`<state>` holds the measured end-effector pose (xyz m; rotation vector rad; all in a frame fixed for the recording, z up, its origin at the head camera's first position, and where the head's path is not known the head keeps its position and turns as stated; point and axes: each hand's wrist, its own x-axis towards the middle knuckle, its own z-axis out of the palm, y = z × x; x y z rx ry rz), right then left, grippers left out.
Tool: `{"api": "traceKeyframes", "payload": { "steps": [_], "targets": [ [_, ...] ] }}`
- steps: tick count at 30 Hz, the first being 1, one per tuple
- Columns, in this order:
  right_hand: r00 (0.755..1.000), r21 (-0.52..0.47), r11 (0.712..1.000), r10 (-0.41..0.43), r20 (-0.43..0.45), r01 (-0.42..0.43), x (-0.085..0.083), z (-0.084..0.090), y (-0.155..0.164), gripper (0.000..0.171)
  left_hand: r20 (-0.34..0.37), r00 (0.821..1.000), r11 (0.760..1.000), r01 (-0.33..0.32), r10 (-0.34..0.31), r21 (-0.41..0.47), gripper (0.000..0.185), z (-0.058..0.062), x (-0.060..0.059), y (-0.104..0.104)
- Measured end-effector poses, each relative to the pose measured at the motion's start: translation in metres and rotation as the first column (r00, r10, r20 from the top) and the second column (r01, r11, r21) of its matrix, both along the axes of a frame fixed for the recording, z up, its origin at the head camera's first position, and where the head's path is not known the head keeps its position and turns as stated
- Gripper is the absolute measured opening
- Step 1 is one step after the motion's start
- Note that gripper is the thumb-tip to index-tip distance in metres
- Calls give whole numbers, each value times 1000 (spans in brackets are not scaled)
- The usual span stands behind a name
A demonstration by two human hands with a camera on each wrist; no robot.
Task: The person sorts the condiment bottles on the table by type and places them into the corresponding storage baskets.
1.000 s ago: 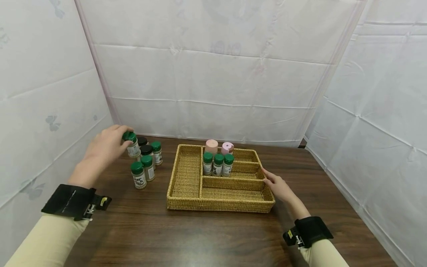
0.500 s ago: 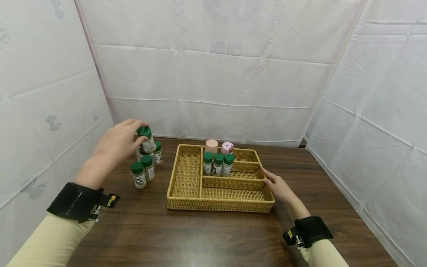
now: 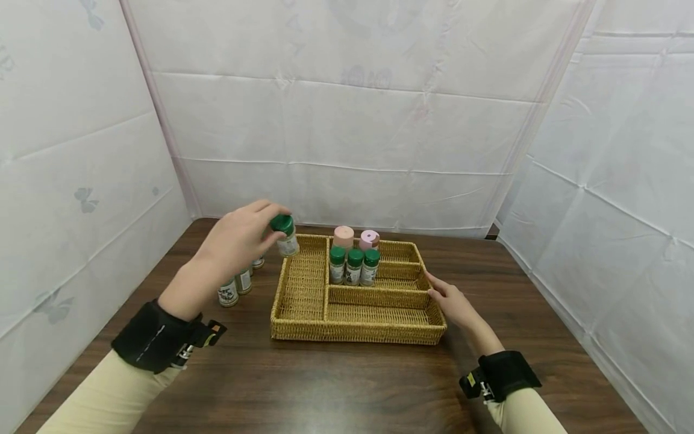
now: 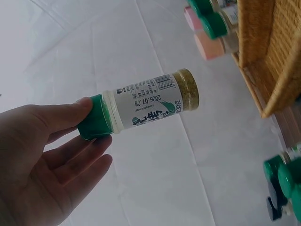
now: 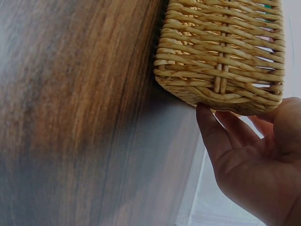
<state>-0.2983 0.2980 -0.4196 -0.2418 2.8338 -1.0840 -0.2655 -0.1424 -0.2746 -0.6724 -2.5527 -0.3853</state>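
In the head view my left hand (image 3: 234, 246) pinches a green-capped spice jar (image 3: 288, 245) by its cap, raised over the back left corner of a woven basket (image 3: 358, 333). The left wrist view shows the jar's white label and greenish contents; thumb and fingertips hold the cap. My right hand (image 3: 456, 308) touches the basket's right side, its fingertips against the weave (image 5: 221, 61) in the right wrist view. Three green-capped jars (image 3: 355, 268) stand in the basket's middle compartment. Behind them are a peach-lidded container (image 3: 344, 237) and a pink-lidded container (image 3: 370, 240).
Left of the basket, more spice jars (image 3: 228, 294) stand on the dark wooden table (image 3: 325, 386), partly hidden by my left hand and forearm. Dividers split the basket into a long left compartment (image 3: 303, 283) and three on the right. White sheeting (image 3: 347, 132) encloses the table's back and sides.
My left hand has carried the green-capped spice jar rightward from the group of jars to the basket's back left corner. My right hand stays at the basket's right side.
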Motion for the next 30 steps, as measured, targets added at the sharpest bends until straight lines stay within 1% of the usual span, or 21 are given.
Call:
{"api": "traceKeyframes", "payload": {
  "steps": [1, 6, 10, 14, 18, 20, 24, 27, 30],
  "targets": [
    [1000, 1, 1000, 1, -10, -1, 0, 0, 0, 55, 1, 1000, 1000, 10, -10, -2, 38, 0, 1, 5],
    [1000, -25, 1000, -13, 15, 14, -1, 0, -1, 55, 25, 997, 997, 77, -77, -12, 40, 0, 3, 30],
    [1000, -7, 1000, -10, -6, 10, 0, -1, 0, 54, 34, 991, 991, 134, -133, -25, 40, -2, 4, 52],
    [1000, 4, 1000, -2, -12, 2, 1, -1, 0, 54, 42, 985, 984, 172, -170, -40, 39, -5, 1, 75],
    [1000, 15, 1000, -5, -16, 5, 1, -1, 0, 54, 58, 977, 976, 208, -205, -59, 37, -8, -5, 98],
    [1000, 23, 1000, -9, -26, 9, 2, -1, 0, 54, 77, 974, 973, 220, -215, -69, 37, -9, -8, 110],
    [1000, -1, 1000, -18, -9, 18, 3, -1, -3, 54, 116, 968, 968, 233, -223, -88, 35, -12, -15, 130],
    [1000, -14, 1000, -25, -6, 25, 4, -1, -5, 54, 144, 967, 967, 228, -212, -111, 35, -14, -21, 143],
    [1000, -5, 1000, -19, -20, 19, 5, 0, -7, 54, 170, 966, 967, 216, -192, -132, 35, -17, -29, 154]
  ]
}}
